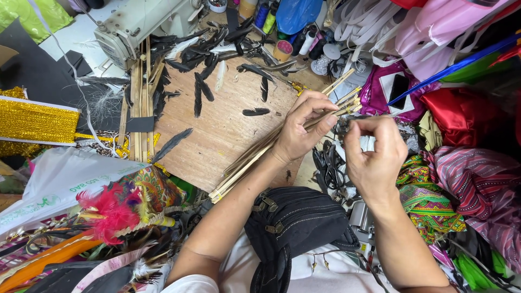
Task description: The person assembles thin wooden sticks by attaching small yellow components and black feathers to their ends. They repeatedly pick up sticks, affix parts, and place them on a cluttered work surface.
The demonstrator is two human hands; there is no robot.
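Because a black zippered pouch (293, 222) rests in the person's lap, both forearms reach over it to work above the cluttered tabletop (228, 135). Closed around a bundle of thin bamboo sticks (255, 157), the left hand (301, 133) keeps them fanned diagonally, their near ends toward the lap and their far ends up beside the fingertips. Just to the side, the right hand (374, 154) pinches shut at those far tips, apparently on something too fine to make out. Farther off, black feathers (203, 87) lie scattered across the wooden board, within reach, and a sewing machine (141, 24) stands beyond them.
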